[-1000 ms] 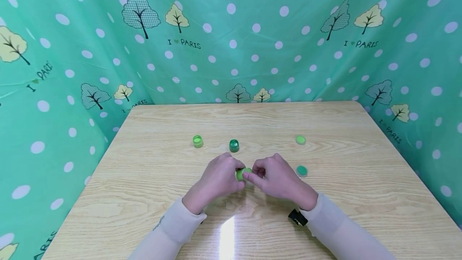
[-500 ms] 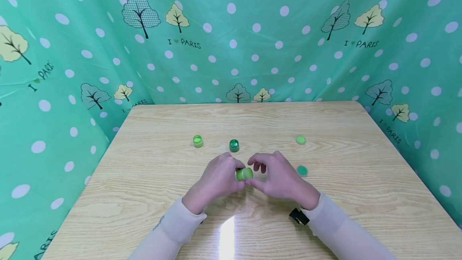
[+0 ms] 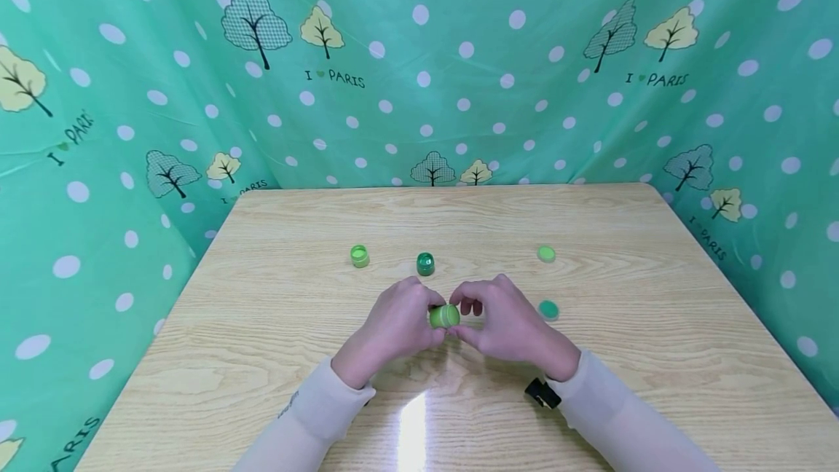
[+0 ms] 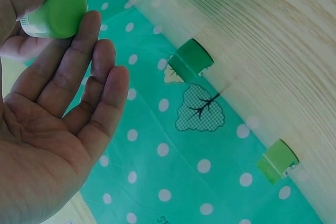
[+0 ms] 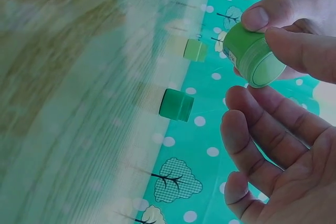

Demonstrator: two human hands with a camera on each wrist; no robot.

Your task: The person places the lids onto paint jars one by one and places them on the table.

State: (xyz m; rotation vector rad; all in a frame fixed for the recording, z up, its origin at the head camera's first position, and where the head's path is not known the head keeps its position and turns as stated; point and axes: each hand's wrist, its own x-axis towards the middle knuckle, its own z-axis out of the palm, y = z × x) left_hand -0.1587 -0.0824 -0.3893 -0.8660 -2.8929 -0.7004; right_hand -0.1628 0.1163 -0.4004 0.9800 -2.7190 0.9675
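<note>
My left hand [image 3: 400, 319] grips a small light green paint jar [image 3: 438, 317], tipped on its side with its lid end to the right. In the left wrist view the jar's rounded green base [image 4: 65, 11] shows beyond the fingers. At the other end, my right hand [image 3: 507, 319] holds the clear-edged lid [image 5: 266, 71] by its rim between thumb and index finger. The other right fingers are loosely bent. Behind the hands, a dark green jar [image 3: 425, 264] and a light green jar [image 3: 359, 256], which appears lidless, stand upright.
A light green lid [image 3: 546, 254] and a dark green lid [image 3: 548, 310] lie on the wooden table [image 3: 295, 297] to the right. A polka-dot curtain [image 3: 419, 93] surrounds the table's back and sides.
My right thumb has slid down off the jar's front to the lid's lower edge, and the right fingers have spread, exposing the lid. My left hand and jar stay almost still.
</note>
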